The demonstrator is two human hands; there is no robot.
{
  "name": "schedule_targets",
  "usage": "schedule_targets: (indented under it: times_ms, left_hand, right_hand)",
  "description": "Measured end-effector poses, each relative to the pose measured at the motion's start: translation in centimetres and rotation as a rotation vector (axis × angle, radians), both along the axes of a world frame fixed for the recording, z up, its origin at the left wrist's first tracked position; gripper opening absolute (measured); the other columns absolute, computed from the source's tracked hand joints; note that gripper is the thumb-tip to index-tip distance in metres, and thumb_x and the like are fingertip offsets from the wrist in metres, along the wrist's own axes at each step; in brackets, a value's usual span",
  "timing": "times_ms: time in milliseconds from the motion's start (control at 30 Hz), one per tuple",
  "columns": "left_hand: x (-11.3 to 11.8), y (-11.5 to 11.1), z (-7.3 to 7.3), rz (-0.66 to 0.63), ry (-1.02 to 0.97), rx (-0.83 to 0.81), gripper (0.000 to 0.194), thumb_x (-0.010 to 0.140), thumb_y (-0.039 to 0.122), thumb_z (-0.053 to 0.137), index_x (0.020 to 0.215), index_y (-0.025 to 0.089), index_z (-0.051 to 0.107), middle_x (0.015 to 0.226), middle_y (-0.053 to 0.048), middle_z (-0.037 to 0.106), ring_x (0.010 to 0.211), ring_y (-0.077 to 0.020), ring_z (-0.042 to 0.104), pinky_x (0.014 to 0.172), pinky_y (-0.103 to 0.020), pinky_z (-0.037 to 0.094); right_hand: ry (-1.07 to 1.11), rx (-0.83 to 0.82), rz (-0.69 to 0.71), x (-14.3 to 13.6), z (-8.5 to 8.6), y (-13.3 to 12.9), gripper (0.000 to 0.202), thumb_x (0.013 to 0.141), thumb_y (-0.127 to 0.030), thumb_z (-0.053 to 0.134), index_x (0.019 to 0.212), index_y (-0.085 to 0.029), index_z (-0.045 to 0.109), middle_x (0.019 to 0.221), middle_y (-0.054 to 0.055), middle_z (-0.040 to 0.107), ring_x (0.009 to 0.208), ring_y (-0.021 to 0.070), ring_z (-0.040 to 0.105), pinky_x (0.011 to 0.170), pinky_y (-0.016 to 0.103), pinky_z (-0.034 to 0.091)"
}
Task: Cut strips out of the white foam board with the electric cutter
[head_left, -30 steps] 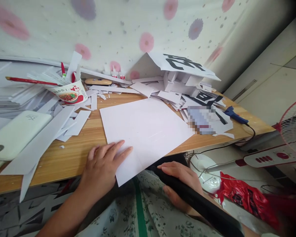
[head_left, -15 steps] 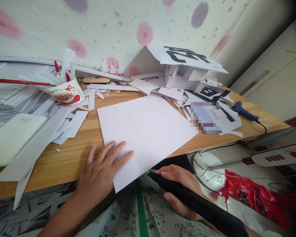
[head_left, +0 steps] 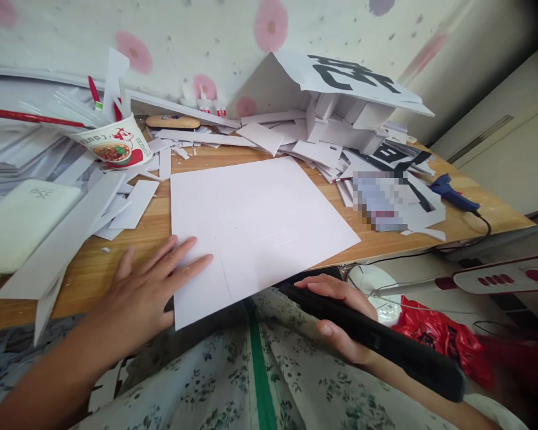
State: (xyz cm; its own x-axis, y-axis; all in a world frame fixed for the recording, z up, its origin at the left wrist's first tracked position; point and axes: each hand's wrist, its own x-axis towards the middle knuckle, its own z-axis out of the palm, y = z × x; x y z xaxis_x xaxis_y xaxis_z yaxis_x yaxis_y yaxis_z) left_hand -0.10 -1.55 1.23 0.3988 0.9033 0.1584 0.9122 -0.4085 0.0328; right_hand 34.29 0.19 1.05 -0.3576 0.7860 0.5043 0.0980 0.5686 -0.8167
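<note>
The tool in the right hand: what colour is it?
The long tool in the right hand is black, best seen in the head view.

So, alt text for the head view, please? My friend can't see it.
A left hand rests on a white sheet on a wooden desk; the right hand holds a black tool. Paper scraps, a cup and a blue glue gun are nearby.

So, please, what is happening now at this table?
The person's left hand lies spread on a white sheet, which sticks out past the near edge of the wooden table. The right hand holds a black tool, its tip near the sheet's edge. White scraps lie around, with a paper cup at left and a blue glue gun at right.
</note>
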Motion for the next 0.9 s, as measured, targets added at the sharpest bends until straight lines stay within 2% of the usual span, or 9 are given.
schedule_targets:
  times_ms: [100, 167, 300, 400, 533, 700, 900]
  left_hand:
    - [-0.2, -1.1, 0.4, -0.047, 0.060, -0.095, 0.079, 0.079, 0.057, 0.064, 0.147, 0.035, 0.030, 0.157, -0.008, 0.023, 0.139, -0.0445, 0.027, 0.105, -0.077, 0.016]
    - [0.5, -1.6, 0.3, -0.089, 0.032, -0.083, 0.084, 0.074, 0.062, 0.068, 0.145, 0.036, 0.033, 0.157, -0.007, 0.024, 0.139, -0.0422, 0.027, 0.108, -0.072, 0.020]
    - [2.1, -1.6, -0.7, -0.108, -0.058, 0.015, 0.048, 0.090, 0.049, 0.054, 0.135, 0.033, 0.049, 0.148, -0.002, 0.042, 0.138, -0.0315, 0.034, 0.114, -0.056, 0.026]
    - [2.0, -1.3, -1.2, -0.116, -0.113, 0.046, 0.037, 0.095, 0.039, 0.047, 0.131, 0.032, 0.053, 0.143, 0.000, 0.049, 0.138, -0.0272, 0.036, 0.114, -0.048, 0.028]
    - [1.2, -1.1, -1.5, -0.092, -0.123, 0.067, 0.036, 0.096, 0.026, 0.044, 0.130, 0.032, 0.053, 0.142, 0.001, 0.050, 0.138, -0.0247, 0.036, 0.115, -0.048, 0.025]
    - [0.7, -1.0, -1.9, -0.111, -0.151, 0.083, 0.037, 0.094, 0.021, 0.047, 0.129, 0.031, 0.055, 0.143, -0.002, 0.048, 0.139, -0.0264, 0.034, 0.113, -0.050, 0.030]
    - [0.6, -1.0, -2.1, -0.153, -0.106, 0.135, 0.045, 0.091, 0.012, 0.045, 0.126, 0.039, 0.057, 0.144, -0.001, 0.047, 0.138, -0.0297, 0.035, 0.109, -0.053, 0.033]
  right_hand:
    - [0.022, -0.128, 0.017, -0.3, -0.4, -0.2, 0.032, 0.086, -0.038, 0.063, 0.116, -0.026, 0.061, 0.108, 0.009, 0.071, 0.102, 0.0251, 0.067, 0.084, 0.041, 0.058]
    - [0.137, -0.240, 0.007, -0.9, -0.9, -0.1, 0.028, 0.084, -0.035, 0.066, 0.110, -0.026, 0.062, 0.107, 0.008, 0.071, 0.100, 0.0249, 0.068, 0.084, 0.041, 0.058]
    - [0.432, -0.449, 0.013, -2.2, -1.7, 0.8, 0.023, 0.082, -0.031, 0.069, 0.101, -0.026, 0.056, 0.103, 0.005, 0.073, 0.079, 0.0190, 0.070, 0.063, 0.032, 0.059]
    - [0.490, -0.525, 0.004, -2.6, -1.5, 1.5, 0.024, 0.081, -0.029, 0.071, 0.098, -0.024, 0.055, 0.105, 0.006, 0.073, 0.064, 0.0137, 0.067, 0.056, 0.028, 0.057]
    - [0.454, -0.523, -0.027, -2.4, -1.0, 2.0, 0.024, 0.080, -0.030, 0.072, 0.101, -0.025, 0.060, 0.111, 0.007, 0.071, 0.067, 0.0144, 0.068, 0.054, 0.027, 0.057]
    - [0.425, -0.527, -0.008, -2.5, -0.5, 2.7, 0.023, 0.080, -0.023, 0.071, 0.102, -0.026, 0.066, 0.113, 0.006, 0.071, 0.047, 0.0063, 0.057, 0.044, 0.022, 0.052]
    - [0.337, -0.558, 0.154, -4.3, 1.0, 4.1, 0.024, 0.082, -0.031, 0.071, 0.104, -0.025, 0.069, 0.113, 0.006, 0.072, 0.061, 0.0109, 0.066, 0.064, 0.030, 0.060]
